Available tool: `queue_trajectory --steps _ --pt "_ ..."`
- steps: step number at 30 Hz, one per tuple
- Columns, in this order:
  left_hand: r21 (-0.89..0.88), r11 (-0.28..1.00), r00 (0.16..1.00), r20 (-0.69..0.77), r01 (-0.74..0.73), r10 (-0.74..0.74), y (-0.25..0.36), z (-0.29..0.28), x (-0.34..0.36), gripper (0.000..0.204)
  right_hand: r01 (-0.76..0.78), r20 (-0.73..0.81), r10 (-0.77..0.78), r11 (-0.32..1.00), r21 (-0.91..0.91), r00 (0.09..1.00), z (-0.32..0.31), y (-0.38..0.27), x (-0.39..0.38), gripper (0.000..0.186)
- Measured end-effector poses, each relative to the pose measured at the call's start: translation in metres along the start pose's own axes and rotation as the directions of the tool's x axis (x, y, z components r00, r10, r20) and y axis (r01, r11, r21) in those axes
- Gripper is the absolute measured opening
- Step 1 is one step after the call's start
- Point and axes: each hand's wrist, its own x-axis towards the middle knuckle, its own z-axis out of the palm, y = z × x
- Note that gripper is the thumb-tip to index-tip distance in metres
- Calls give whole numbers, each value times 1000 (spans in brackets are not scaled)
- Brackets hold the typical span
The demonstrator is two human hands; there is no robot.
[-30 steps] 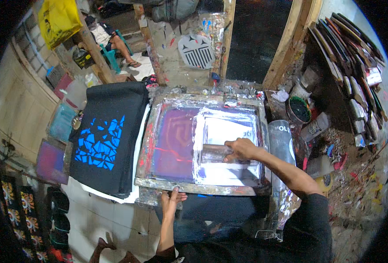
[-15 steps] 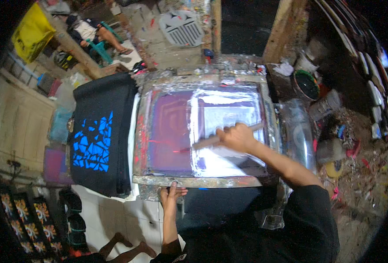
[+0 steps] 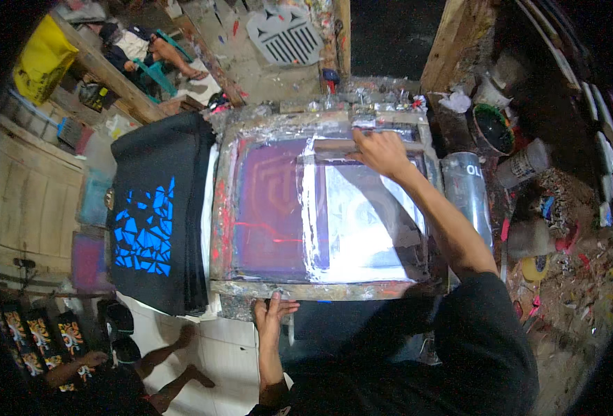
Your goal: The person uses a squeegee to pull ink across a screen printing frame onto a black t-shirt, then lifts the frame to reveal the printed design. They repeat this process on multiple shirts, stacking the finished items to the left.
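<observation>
A wooden-framed printing screen [image 3: 334, 290] lies flat before me, its left part bare purple mesh with a faint shield-like outline. White ink [image 3: 379, 243] covers much of its right part. Up at the far end of the inked area, my right hand [image 3: 384, 152] is closed around a long squeegee [image 3: 335, 146] laid crosswise. My left hand [image 3: 270, 315] is at the screen's near edge, thumb against the wood, other fingers stretched to the right, holding nothing. Dark fabric [image 3: 348, 326] shows below the frame.
Left of the screen lies a black cloth stack [image 3: 188, 208] with a blue shard print. A clear cylinder [image 3: 467, 191] and a dark-filled bucket [image 3: 493, 130] stand at right. One person sits at the far left; another's arm [image 3: 77, 371] and legs show at lower left.
My right hand has pushed the squeegee away from me, from mid-screen to the far end. My left hand stays at the near edge. Another person's arm has appeared at lower left.
</observation>
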Motion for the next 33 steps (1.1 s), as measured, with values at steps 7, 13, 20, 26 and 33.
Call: queue_trajectory --steps 7,13,20,26,33 --pt "8 1000 997 -71 -13 13 -5 5 -1 48 -36 52 32 996 78 998 -36 -77 -116 53" --pt "-51 993 994 26 -104 106 -11 0 1 47 -73 93 65 994 83 994 -64 -142 -192 47" --pt "-120 980 986 19 -162 165 -6 4 -6 43 -152 187 124 978 143 975 -120 -166 -210 59" --pt "-100 897 891 110 -431 440 94 21 -42 31 -274 -355 264 962 23 897 -198 -174 -195 60" --pt "403 699 729 638 -591 248 59 207 -33 73 -228 -332 208 973 -22 920 -304 -94 -58 71"
